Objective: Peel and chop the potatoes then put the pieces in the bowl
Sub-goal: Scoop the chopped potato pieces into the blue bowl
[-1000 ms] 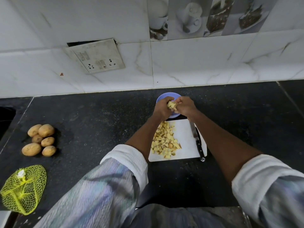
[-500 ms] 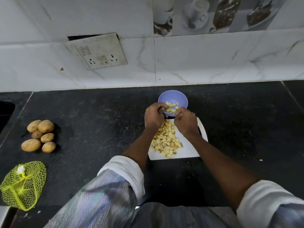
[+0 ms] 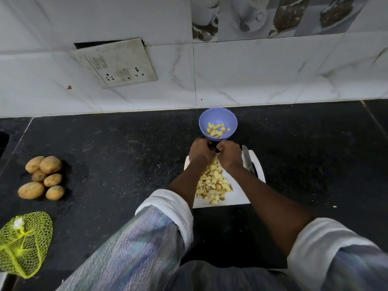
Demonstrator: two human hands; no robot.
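Note:
A purple bowl (image 3: pixel 218 114) stands on the black counter near the wall, with a few chopped potato pieces (image 3: pixel 216 130) inside. Just in front of it lies a white cutting board (image 3: pixel 239 196) with a pile of potato cubes (image 3: pixel 212 185). My left hand (image 3: pixel 200 153) and my right hand (image 3: pixel 230 154) sit side by side at the board's far end, between pile and bowl. Their backs face me and the fingers curl down out of sight, so I cannot see whether they hold pieces. A knife (image 3: pixel 247 162) lies along the board's right edge.
Several whole unpeeled potatoes (image 3: pixel 44 177) lie in a group at the left of the counter. A yellow net bag (image 3: pixel 23 242) sits near the front left edge. A switch and socket plate (image 3: pixel 117 66) hangs on the tiled wall behind.
Both hands held potato pieces over the bowl, dropped them in, then drew back toward me to the far end of the board. The bowl now shows pieces inside.

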